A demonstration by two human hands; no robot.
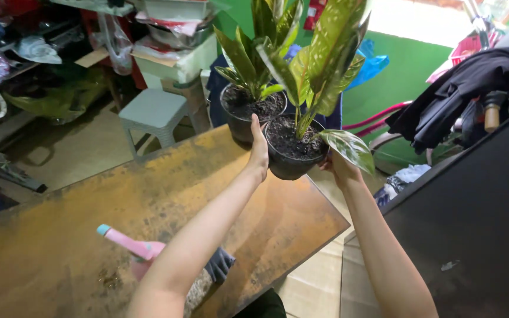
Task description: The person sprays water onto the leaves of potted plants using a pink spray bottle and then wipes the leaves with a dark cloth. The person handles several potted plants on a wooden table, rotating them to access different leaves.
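Note:
A black pot (290, 162) filled with dark soil carries a plant with long green leaves speckled yellow. My left hand (258, 147) presses its left side and my right hand (338, 166) cups its right side, partly hidden by a drooping leaf. The pot hangs above the far corner of a worn brown table (119, 212). A second black pot (244, 112) with a similar plant stands just behind it on the table's far edge.
A pink spray bottle (131, 244) with a blue tip and a dark cloth (220, 264) lie on the table near me. A grey plastic stool (154, 115) stands beyond. A black panel (472, 224) fills the right; dark clothes hang above it.

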